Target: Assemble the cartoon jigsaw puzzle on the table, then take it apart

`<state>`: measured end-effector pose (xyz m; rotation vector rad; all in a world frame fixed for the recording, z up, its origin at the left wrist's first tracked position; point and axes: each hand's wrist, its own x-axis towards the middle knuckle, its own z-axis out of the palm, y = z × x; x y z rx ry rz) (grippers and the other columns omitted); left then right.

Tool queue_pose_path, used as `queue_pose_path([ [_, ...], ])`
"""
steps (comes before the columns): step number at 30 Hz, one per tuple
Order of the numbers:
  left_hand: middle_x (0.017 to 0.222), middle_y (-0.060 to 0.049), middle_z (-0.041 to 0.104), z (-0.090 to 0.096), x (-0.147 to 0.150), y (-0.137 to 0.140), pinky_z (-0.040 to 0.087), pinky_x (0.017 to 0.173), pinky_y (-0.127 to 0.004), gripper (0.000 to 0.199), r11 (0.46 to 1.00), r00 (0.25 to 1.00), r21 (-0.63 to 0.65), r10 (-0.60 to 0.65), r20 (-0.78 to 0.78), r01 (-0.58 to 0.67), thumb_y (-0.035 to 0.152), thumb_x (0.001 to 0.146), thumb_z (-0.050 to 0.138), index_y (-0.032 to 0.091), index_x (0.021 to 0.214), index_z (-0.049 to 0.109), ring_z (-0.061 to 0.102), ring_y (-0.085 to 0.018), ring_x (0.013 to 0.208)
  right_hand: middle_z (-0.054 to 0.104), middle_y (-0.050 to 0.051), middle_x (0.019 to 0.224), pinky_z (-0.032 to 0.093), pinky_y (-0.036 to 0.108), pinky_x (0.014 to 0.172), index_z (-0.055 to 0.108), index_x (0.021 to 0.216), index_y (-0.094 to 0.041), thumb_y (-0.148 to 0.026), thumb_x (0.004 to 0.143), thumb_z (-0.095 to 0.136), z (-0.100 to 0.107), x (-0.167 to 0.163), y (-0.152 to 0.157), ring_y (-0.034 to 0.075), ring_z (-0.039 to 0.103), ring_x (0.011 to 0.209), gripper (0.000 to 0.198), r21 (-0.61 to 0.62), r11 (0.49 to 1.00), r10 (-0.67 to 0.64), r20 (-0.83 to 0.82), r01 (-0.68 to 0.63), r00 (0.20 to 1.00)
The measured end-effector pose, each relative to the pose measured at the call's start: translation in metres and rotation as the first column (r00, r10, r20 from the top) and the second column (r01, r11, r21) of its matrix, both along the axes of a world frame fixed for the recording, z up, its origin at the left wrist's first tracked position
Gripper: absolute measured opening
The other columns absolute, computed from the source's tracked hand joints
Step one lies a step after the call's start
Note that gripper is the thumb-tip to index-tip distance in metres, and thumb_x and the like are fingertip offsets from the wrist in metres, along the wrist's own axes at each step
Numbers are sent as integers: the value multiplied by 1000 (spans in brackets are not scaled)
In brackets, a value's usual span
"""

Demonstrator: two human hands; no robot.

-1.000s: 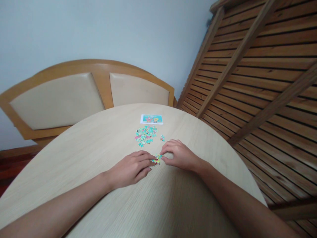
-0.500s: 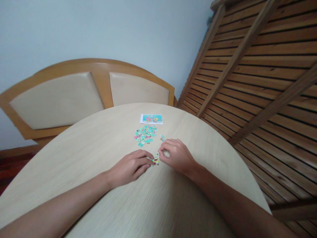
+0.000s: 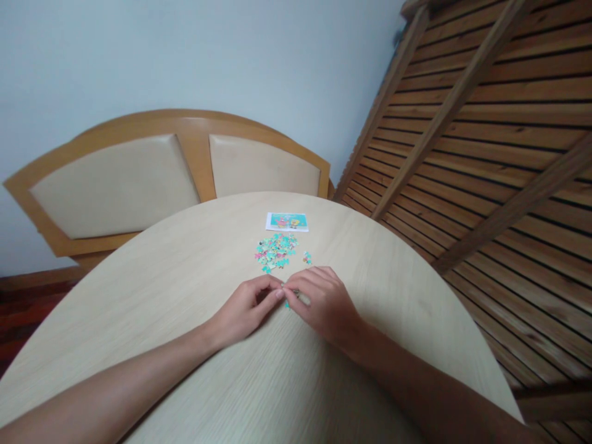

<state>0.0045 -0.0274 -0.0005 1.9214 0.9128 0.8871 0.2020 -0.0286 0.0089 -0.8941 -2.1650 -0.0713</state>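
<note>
My left hand (image 3: 250, 308) and my right hand (image 3: 326, 305) meet over the near middle of the table. Their thumbs and forefingers are pinched at a small jigsaw puzzle piece (image 3: 283, 285), which the fingertips mostly cover. Beneath the right hand lies a partly joined puzzle section, largely hidden; a teal bit of it (image 3: 287, 305) shows below the fingers. Just beyond the hands is a loose pile of teal, pink and pale puzzle pieces (image 3: 276, 251). A small cluster of pieces (image 3: 308, 258) sits to the right of that pile.
Behind the pile lies a picture card (image 3: 287, 222) with a pink and a yellow cartoon figure on teal. The round wooden table (image 3: 185, 265) has a padded bench back (image 3: 115, 185) beyond it. A slatted wooden panel (image 3: 462, 154) stands on the right.
My left hand has lifted off the yellow puzzle section and closed its fingertips. My right hand has moved left to meet it, covering most of that section. The view has shifted slightly.
</note>
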Motion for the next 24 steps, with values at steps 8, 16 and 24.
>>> queue_pose_path([
  [8, 93, -6, 71, -1, -2, 2, 48, 83, -30, 28, 994, 992, -109, 29, 123, -15, 43, 97, 56, 16, 91, 64, 63, -18, 89, 78, 1, 104, 45, 34, 86, 72, 101, -22, -14, 92, 64, -5, 3, 5, 17, 71, 95, 14, -41, 990, 135, -78, -138, 988],
  [16, 87, -5, 69, -2, -3, 4, 48, 82, -32, 25, 996, 997, -38, 76, 20, -75, 37, 96, 54, 17, 84, 63, 63, -19, 85, 79, 0, 102, 43, 34, 88, 72, 100, -24, -19, 90, 69, -7, 7, 9, 18, 71, 96, 11, -105, 984, 132, -82, -141, 988],
  [24, 91, -5, 70, -5, -5, 6, 47, 90, -38, 15, 976, 978, 192, 136, -158, -105, 26, 93, 55, 20, 86, 67, 61, -22, 92, 78, 2, 96, 41, 34, 86, 73, 108, -24, -24, 89, 71, -6, 20, 16, 18, 69, 91, 19, -199, 977, 80, 20, -75, 997],
])
